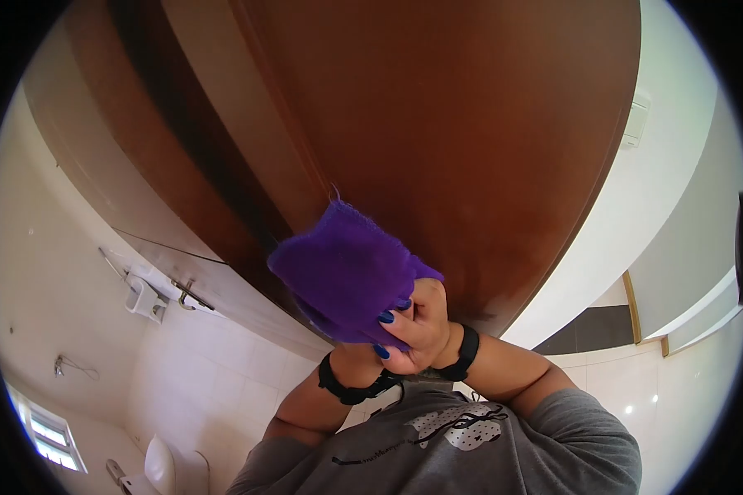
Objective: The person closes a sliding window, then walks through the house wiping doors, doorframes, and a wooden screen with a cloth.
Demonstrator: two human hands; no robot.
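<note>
Nearest is the grey shirt [462, 445], with both forearms reaching up from it. The right hand [425, 326] has a closed grip on the near edge of the folded purple cloth [347, 276], thumb and fingers pinching its layers. The left hand [357, 356] is mostly behind the cloth, so I cannot tell how its grip stands. Holding the layers together, with the folded face flat and the loose thread tucked in, should keep the cloth neat. Beyond it is the brown door [437, 107]; farther off, the white toilet [167, 469].
</note>
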